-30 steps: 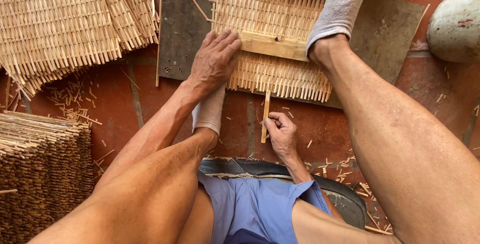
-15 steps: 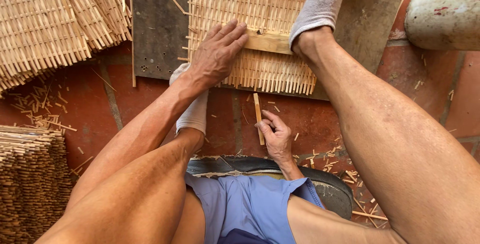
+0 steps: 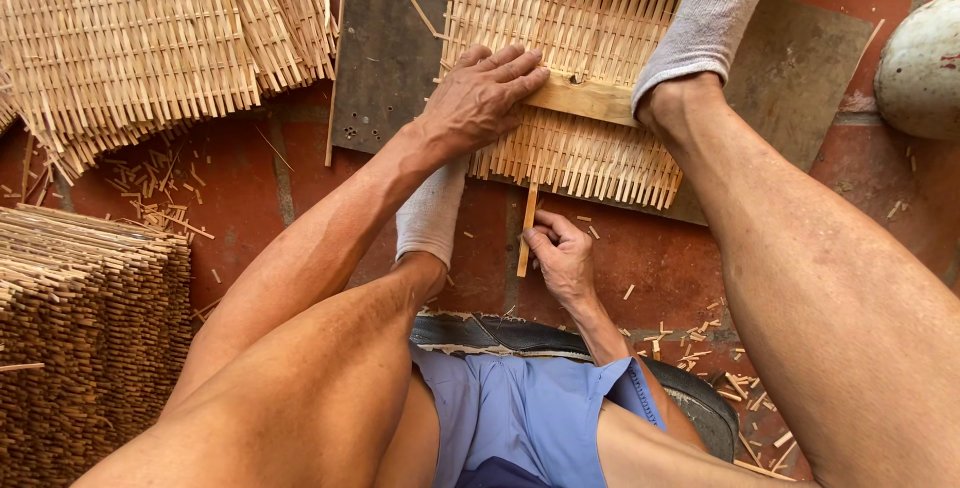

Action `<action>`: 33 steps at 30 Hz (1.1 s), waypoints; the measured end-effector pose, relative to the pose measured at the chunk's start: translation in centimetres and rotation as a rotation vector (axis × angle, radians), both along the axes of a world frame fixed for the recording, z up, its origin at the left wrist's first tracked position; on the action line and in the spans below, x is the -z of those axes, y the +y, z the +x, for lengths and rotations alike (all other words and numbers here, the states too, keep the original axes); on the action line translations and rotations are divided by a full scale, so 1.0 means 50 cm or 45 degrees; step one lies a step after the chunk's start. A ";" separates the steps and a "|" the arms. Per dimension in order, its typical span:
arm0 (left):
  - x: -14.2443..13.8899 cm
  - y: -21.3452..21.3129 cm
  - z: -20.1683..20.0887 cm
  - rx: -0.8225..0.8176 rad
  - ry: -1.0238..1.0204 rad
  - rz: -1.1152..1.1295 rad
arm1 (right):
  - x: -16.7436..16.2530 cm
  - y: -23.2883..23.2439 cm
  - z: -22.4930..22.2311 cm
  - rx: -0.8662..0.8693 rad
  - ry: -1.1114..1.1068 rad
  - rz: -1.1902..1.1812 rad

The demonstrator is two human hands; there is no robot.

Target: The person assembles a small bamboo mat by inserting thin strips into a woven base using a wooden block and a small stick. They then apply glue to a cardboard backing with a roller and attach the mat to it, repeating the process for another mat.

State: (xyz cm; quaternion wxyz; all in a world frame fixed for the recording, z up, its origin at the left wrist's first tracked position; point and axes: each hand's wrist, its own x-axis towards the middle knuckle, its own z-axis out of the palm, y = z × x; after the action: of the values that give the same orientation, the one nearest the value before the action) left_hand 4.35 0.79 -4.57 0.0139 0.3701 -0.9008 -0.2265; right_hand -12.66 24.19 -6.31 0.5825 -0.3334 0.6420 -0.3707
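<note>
Woven bamboo mat (image 3: 560,78) held flat on dark board (image 3: 385,48), upper centre of frame

Left hand (image 3: 485,98) lay spread, fingers wide and gripping nothing, pressing the mat and its wooden batten (image 3: 585,100), seemingly to stop it shifting; a socked foot (image 3: 705,23) weighted the batten's right end. Right hand (image 3: 562,253), below the mat's lower edge, had fingers closed on a bamboo strip (image 3: 525,233), upright and touching that edge. Finished mats (image 3: 130,38) upper left; stacked slats (image 3: 80,318) lower left, on the red tiled floor (image 3: 250,178)
</note>
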 end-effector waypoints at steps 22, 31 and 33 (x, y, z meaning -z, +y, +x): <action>0.000 -0.018 -0.008 0.060 -0.053 -0.057 | 0.003 -0.043 0.041 -0.228 0.026 0.032; -0.013 -0.014 -0.004 0.047 -0.034 -0.041 | -0.003 -0.048 0.059 -0.175 -0.038 0.048; -0.011 -0.015 -0.005 0.055 -0.010 -0.032 | -0.008 -0.056 0.063 -0.164 0.005 0.020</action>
State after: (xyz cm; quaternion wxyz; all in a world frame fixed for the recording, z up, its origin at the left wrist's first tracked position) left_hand 4.12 0.06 -4.00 0.0100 0.3511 -0.9115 -0.2142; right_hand -9.53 21.37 -5.92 0.6065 -0.3702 0.6231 -0.3269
